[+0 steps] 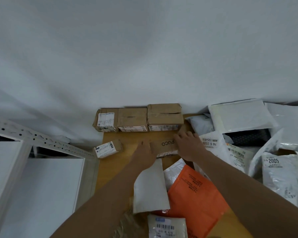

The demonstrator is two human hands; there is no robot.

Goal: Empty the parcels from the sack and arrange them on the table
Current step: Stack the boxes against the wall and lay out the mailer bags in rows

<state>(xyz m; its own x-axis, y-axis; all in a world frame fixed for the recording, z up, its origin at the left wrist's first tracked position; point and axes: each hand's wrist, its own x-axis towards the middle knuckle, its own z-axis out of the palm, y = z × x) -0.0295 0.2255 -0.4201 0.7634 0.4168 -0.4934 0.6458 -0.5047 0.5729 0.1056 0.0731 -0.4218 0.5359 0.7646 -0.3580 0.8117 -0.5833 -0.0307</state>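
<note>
A flat brown cardboard box printed "PUCO" (164,144) lies on the wooden table (110,169). My left hand (144,152) rests against its left end with fingers straight. Over the box's right end, my right hand (187,146) lies flat with fingers spread. Three cardboard boxes stand in a row against the wall: left (106,121), middle (132,119), right (164,115). A small labelled box (107,149) lies apart to the left. I cannot make out the sack with certainty.
A white mailer (150,188), an orange mailer (196,191) and a barcoded white parcel (167,227) lie near me. White and grey poly bags (239,117) pile up at right around a black one (248,136). A white perforated shelf frame (41,140) stands left.
</note>
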